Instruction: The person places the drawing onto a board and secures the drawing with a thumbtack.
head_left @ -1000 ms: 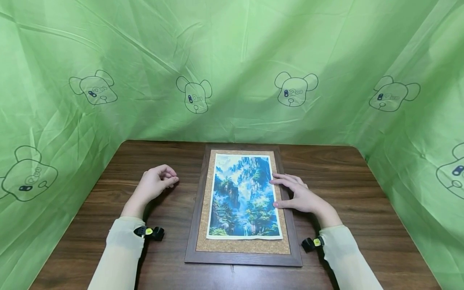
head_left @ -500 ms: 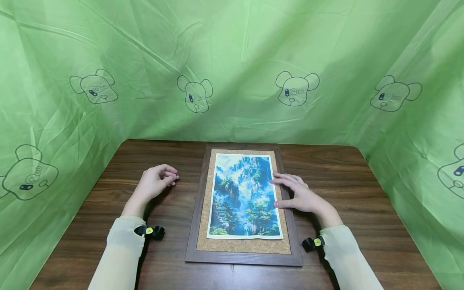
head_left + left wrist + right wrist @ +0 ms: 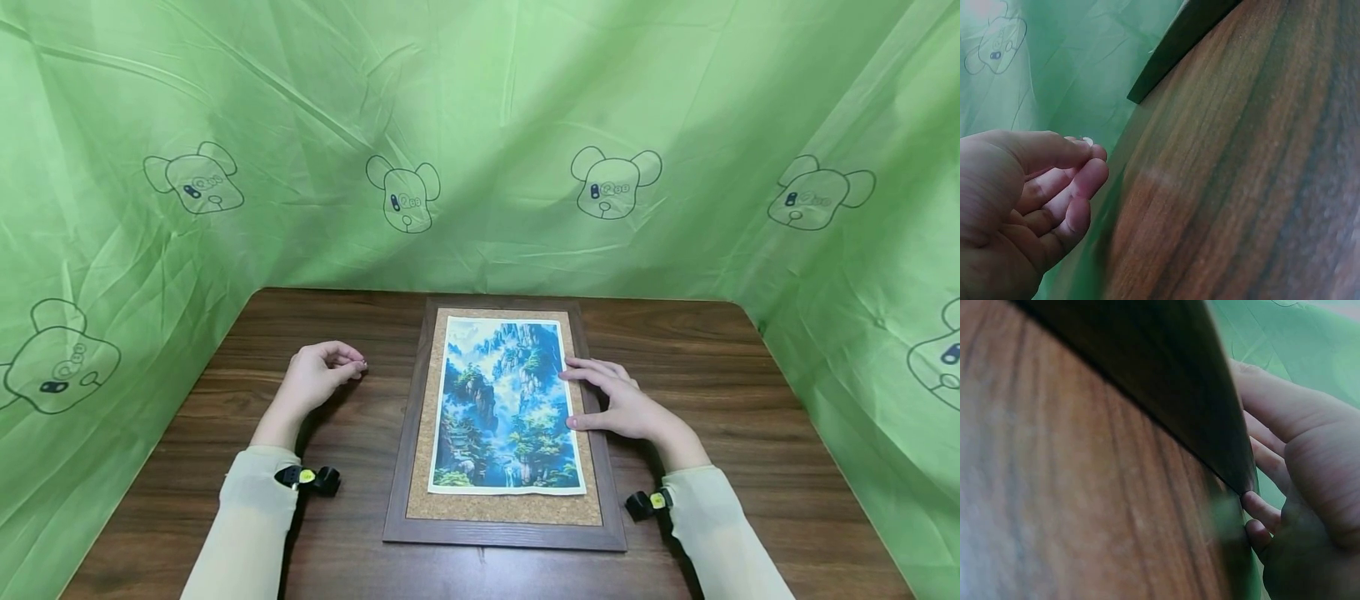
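A landscape print (image 3: 504, 404) in blue and green with a white border lies on a cork board (image 3: 495, 508) in a dark wooden frame (image 3: 502, 535). My right hand (image 3: 615, 404) rests at the print's right edge, thumb and fingers extended and spread on its border. In the right wrist view, the right fingers (image 3: 1263, 509) reach over the frame's side. To the left of the frame, my left hand (image 3: 322, 375) is held low over the table. Its thumb and forefinger pinch a tiny whitish tack-like piece (image 3: 1087, 142), mostly hidden by the fingertips; the other fingers curl loosely.
The frame stands on a brown wood-grain table (image 3: 345, 517). Green cloth (image 3: 495, 150) with printed bear heads hangs behind the table and along both sides. Black wrist cameras (image 3: 322, 482) sit on the sleeves.
My left thumb and fingers have shifted slightly around the small whitish piece, which now shows at their tips. The right hand, print and framed board have stayed in place.
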Motion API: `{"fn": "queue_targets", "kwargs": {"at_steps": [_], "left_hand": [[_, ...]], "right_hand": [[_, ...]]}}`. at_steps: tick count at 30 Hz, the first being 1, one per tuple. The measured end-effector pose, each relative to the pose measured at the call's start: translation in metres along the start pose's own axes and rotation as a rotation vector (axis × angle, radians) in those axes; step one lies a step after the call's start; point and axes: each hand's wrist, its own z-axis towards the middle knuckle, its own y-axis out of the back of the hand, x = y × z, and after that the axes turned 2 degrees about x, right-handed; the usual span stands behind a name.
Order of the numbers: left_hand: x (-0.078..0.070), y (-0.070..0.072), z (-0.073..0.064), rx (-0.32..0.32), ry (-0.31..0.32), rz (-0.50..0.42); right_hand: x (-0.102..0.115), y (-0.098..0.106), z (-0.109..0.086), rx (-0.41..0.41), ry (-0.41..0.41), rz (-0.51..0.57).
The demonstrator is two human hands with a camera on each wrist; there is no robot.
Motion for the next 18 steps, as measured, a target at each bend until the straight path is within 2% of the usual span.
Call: {"fn": "queue_targets", "kwargs": {"at_steps": [9,13,18], "left_hand": [[0.0014,-0.0002,-0.0011,0.044,0.006,0.122],[0.0017,-0.0019,-0.0009,0.076,0.007,0.129],[0.0016,-0.0047,-0.0004,0.066,-0.033,0.121]], "right_hand": [[-0.0008,0.0001,0.0000,0.003,-0.003,-0.005],[-0.0012,0.0001,0.0001,0.005,-0.001,-0.006],[-0.0020,0.0000,0.0001,0.008,0.001,-0.006]]}}
